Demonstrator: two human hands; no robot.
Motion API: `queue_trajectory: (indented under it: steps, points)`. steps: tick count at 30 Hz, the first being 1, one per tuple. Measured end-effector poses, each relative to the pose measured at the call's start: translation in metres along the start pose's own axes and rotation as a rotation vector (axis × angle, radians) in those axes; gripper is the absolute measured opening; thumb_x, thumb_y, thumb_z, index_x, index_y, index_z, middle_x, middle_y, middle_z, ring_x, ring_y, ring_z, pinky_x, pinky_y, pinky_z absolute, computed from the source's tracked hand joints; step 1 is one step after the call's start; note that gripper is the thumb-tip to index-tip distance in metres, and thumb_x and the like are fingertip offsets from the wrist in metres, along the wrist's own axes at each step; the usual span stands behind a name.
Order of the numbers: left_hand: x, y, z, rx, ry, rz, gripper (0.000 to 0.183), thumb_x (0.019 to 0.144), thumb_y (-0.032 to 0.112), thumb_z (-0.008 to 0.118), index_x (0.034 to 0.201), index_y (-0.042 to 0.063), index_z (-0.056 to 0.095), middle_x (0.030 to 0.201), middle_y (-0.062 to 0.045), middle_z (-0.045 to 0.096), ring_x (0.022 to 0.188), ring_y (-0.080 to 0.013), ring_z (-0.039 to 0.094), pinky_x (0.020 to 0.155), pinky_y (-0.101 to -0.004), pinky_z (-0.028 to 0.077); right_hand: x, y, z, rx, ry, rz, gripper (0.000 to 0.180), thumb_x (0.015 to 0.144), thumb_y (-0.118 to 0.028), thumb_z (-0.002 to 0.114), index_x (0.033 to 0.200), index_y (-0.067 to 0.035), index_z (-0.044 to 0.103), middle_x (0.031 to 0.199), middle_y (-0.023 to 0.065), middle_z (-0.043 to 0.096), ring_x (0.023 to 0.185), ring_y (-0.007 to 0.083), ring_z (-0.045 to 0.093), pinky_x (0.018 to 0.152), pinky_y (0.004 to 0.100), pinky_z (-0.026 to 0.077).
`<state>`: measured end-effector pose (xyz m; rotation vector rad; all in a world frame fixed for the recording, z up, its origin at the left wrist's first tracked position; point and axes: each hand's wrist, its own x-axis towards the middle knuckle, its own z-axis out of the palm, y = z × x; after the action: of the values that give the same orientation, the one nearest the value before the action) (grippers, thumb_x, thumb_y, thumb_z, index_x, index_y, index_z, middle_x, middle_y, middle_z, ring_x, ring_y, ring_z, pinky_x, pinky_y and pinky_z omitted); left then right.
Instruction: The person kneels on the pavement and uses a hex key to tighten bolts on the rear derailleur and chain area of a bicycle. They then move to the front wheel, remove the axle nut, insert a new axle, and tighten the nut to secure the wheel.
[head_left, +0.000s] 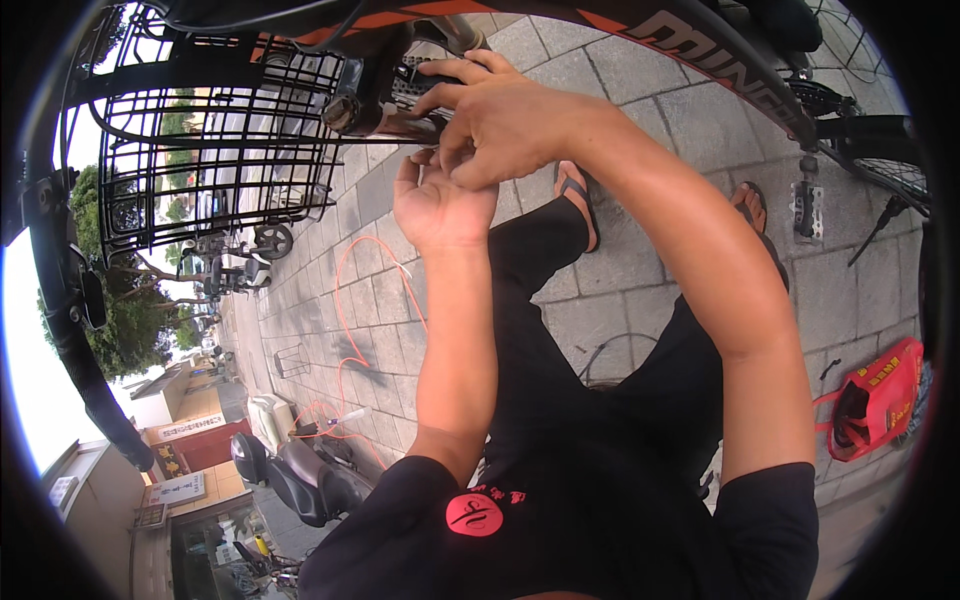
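My left hand (446, 204) is palm up beside the front fork of a bicycle, its fingertips partly hidden under my right hand. Reaching over from the right, my right hand (504, 120) has its back to me, thumb and fingers curled close to the left fingers. Some right fingers extend toward the knobby front tyre (411, 79) and the fork leg (397, 126). A thin black rod (352, 141) runs from the black wire basket (217, 135) to where both hands meet. Whatever lies between the fingertips is hidden.
The bicycle frame (697, 56) arches across the top; its handlebar grip (120, 420) is at left. A pedal (807, 202) sticks out at right. An orange hose (349, 300) lies on the paving beside a parked scooter (300, 480). A red bag (874, 401) rests at right.
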<state>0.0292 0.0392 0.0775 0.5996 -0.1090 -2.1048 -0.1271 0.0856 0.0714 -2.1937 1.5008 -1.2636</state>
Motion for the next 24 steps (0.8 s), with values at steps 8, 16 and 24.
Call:
queue_trajectory:
  steps: [8,16,24]
  points:
    - [0.003,0.026,-0.029,0.312,-0.139,0.113,0.026,0.106,0.035,0.042,0.095,0.014,0.053,0.101,-0.006,0.063,0.102,-0.0262,0.059,0.097,-0.0468,0.047,0.000,0.007,0.008,0.069,0.192,-0.002,0.024,0.076,-0.031,0.070,0.078,-0.010,0.081,0.137,0.0037,0.066,0.150,0.0266,0.039,0.124,0.0478,0.022]
    - [0.092,0.176,0.006,1.273,-0.614,0.637,0.045,0.104,0.027,0.064,0.142,0.006,0.054,0.134,-0.008,0.066,0.123,-0.0211,0.063,0.105,-0.0344,0.049,0.018,0.003,0.022,0.429,0.598,0.238,0.017,0.090,-0.016,0.071,0.098,-0.002,0.076,0.107,0.0093,0.074,0.100,0.0251,0.069,0.089,0.0344,0.054]
    - [0.058,0.110,0.078,2.351,-0.775,1.212,0.032,0.094,0.017,0.079,0.119,0.000,0.067,0.101,-0.006,0.073,0.083,-0.0135,0.068,0.079,-0.0307,0.057,0.035,0.002,0.034,0.203,0.790,0.349,0.020,0.093,-0.027,0.068,0.099,-0.012,0.079,0.108,0.0088,0.071,0.098,0.0312,0.070,0.090,0.0449,0.054]
